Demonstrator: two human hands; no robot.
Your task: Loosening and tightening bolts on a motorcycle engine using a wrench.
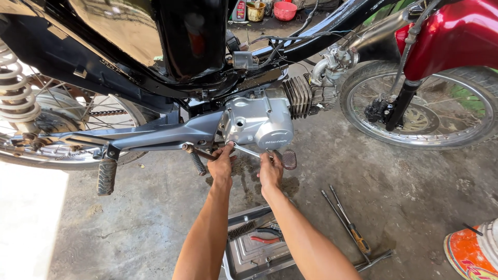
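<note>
A motorcycle stands side-on across the view, its silver engine cover (259, 120) in the middle. Both my arms reach under the engine. My left hand (222, 165) presses up against the underside of the engine by the footrest bar (196, 155). My right hand (270, 168) grips a slim metal wrench (248, 151) that runs from the engine's lower edge toward the brake pedal (288, 159). What the left fingers hold is hidden.
The front wheel (420, 106) and red fender (454, 36) are at right, the rear wheel and spring (15, 88) at left. A metal tray (257, 246) with a wire brush and pliers lies below my arms. Screwdrivers and a T-wrench (353, 231) lie on the concrete.
</note>
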